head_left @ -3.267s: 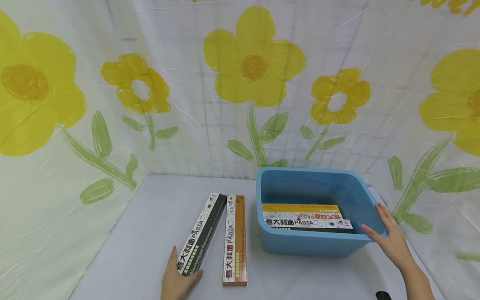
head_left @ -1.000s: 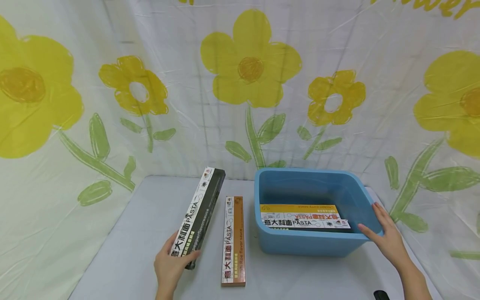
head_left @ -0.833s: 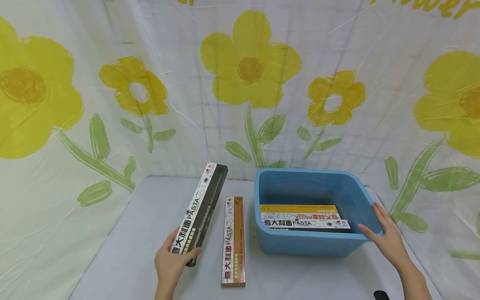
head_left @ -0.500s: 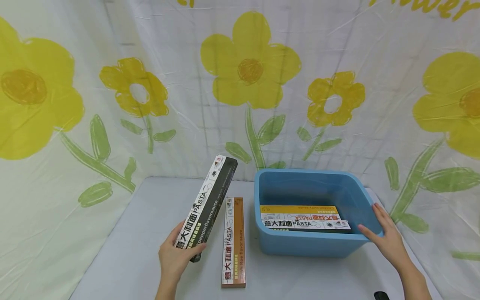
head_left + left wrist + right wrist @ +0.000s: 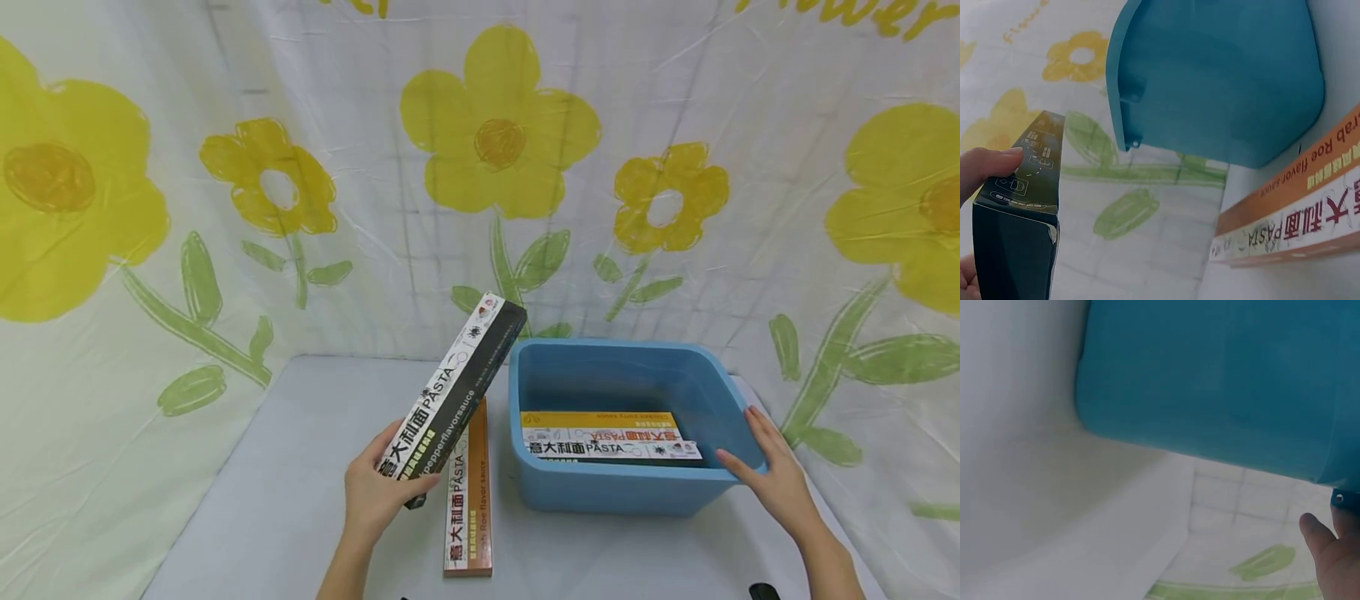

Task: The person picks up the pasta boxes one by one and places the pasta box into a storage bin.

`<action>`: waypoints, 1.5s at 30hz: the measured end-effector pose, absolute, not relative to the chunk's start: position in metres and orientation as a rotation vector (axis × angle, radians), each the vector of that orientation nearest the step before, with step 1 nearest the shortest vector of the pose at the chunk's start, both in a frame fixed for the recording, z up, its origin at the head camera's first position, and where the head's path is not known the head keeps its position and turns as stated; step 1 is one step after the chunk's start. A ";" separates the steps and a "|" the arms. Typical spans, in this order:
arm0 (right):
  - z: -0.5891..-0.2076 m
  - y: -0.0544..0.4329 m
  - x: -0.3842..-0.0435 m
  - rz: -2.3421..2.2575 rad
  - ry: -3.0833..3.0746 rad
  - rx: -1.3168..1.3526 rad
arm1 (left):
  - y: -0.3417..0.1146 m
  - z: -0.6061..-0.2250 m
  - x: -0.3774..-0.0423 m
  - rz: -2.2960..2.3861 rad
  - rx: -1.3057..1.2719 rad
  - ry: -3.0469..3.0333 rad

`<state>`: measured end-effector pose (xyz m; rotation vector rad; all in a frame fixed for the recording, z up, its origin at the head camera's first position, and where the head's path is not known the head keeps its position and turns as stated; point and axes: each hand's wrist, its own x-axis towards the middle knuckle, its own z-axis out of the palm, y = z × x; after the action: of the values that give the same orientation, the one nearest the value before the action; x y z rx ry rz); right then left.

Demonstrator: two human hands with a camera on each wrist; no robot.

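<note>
My left hand [image 5: 378, 496] grips the near end of a black-and-white pasta box [image 5: 453, 396], thumb on the black side. The box is raised and tilted, its far end up and to the right, close to the bin's left rim in the head view. Beneath it, an orange-and-white pasta box [image 5: 471, 525] lies on the table, partly covered by the held box. At the right, my right hand [image 5: 780, 483] rests on the near right corner of the blue plastic bin [image 5: 622, 492], thumb and fingers spread over the rim. Inside lie a yellow pasta box [image 5: 600, 419] and another black-and-white pasta box [image 5: 622, 450].
The white table [image 5: 300, 467] backs onto a hanging sheet [image 5: 360, 283] printed with yellow flowers. A small black object [image 5: 763, 591] shows at the table's front right, cut off by the frame edge.
My left hand has lifted the black-and-white pasta box off the table and carried it to the right, over the orange-and-white one. The right hand and the bin stay put.
</note>
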<state>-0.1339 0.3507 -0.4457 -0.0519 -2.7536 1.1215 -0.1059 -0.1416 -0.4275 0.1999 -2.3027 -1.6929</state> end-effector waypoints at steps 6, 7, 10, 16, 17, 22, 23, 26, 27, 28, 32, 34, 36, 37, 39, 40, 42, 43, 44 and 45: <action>-0.447 0.351 -0.135 1.130 -2.741 -0.020 | -0.131 -0.422 -0.113 -1.740 0.019 -2.315; -0.447 0.351 -0.135 1.137 -2.736 -0.012 | -0.130 -0.421 -0.115 -1.742 -0.005 -2.320; -0.448 0.350 -0.135 1.155 -2.725 0.005 | -0.127 -0.419 -0.122 -1.726 -0.075 -2.348; -0.447 0.350 -0.134 1.146 -2.722 -0.003 | -0.118 -0.412 -0.136 -1.617 -0.220 -2.445; -0.447 0.350 -0.134 1.143 -2.723 -0.006 | -0.116 -0.410 -0.138 -1.600 -0.239 -2.458; -0.446 0.350 -0.133 1.144 -2.733 -0.025 | -0.108 -0.404 -0.149 -1.556 -0.339 -2.490; -0.446 0.350 -0.133 1.145 -2.734 -0.028 | -0.106 -0.402 -0.151 -1.556 -0.363 -2.494; -0.445 0.350 -0.132 1.146 -2.732 -0.028 | -0.101 -0.397 -0.159 -1.539 -0.443 -2.519; -0.445 0.350 -0.132 1.145 -2.730 -0.027 | -0.099 -0.395 -0.161 -1.527 -0.467 -2.534; -0.445 0.350 -0.132 1.142 -2.726 -0.023 | -0.097 -0.394 -0.164 -1.508 -0.498 -2.549; -0.445 0.351 -0.133 1.138 -2.710 -0.010 | -0.091 -0.386 -0.175 -1.385 -0.614 -2.613; -0.445 0.351 -0.133 1.131 -2.707 -0.004 | -0.087 -0.381 -0.181 -1.321 -0.668 -2.636; -0.444 0.351 -0.134 1.124 -2.709 -0.007 | -0.083 -0.377 -0.186 -1.282 -0.711 -2.652; -0.444 0.351 -0.134 1.121 -2.710 -0.007 | -0.081 -0.375 -0.189 -1.261 -0.733 -2.657; -0.444 0.352 -0.134 1.117 -2.714 -0.010 | -0.076 -0.372 -0.195 -1.235 -0.762 -2.674; -0.444 0.352 -0.134 1.117 -2.718 -0.014 | -0.074 -0.372 -0.198 -1.222 -0.769 -2.689; -0.444 0.352 -0.134 1.121 -2.725 -0.019 | -0.069 -0.370 -0.203 -1.212 -0.776 -2.721; -0.444 0.352 -0.134 1.122 -2.729 -0.022 | -0.067 -0.370 -0.205 -1.196 -0.777 -2.738; -0.444 0.352 -0.134 1.121 -2.734 -0.027 | -0.065 -0.370 -0.207 -1.186 -0.773 -2.759; -0.444 0.352 -0.135 1.125 -2.738 -0.030 | -0.062 -0.369 -0.209 -1.174 -0.772 -2.776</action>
<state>-0.1346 0.3517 -0.4444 -0.0304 -2.7378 1.1254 -0.2089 -0.0622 -0.3693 -0.7723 -2.7761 -1.1741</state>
